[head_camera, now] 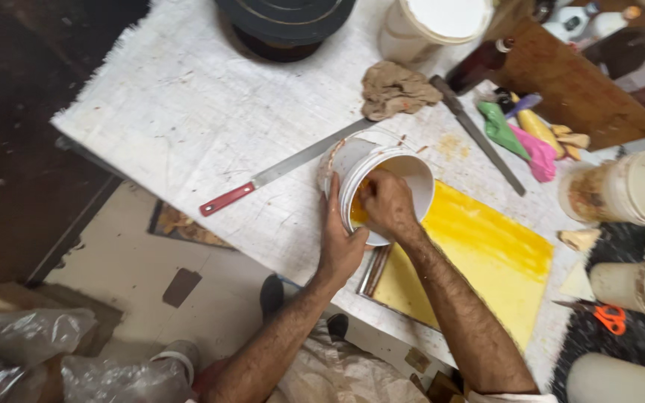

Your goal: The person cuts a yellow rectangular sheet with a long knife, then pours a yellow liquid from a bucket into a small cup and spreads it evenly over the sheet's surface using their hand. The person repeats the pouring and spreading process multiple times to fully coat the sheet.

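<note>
Forearms come up from the bottom edge, both meeting at the white tub near the table's front edge. Left hand is clamped on the tub's outer wall at its near-left side. Right hand reaches in over the near rim, fingers curled together inside; whether they hold anything cannot be told. Tub tilts toward the person, mouth facing them; white plastic, yellow paste smeared inside. Yellow board lies just to its right.

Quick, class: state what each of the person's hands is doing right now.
Left hand: wrapped around the outside of the tilted white bucket, holding it.
Right hand: reaching inside the bucket; grip cannot be told.
</note>
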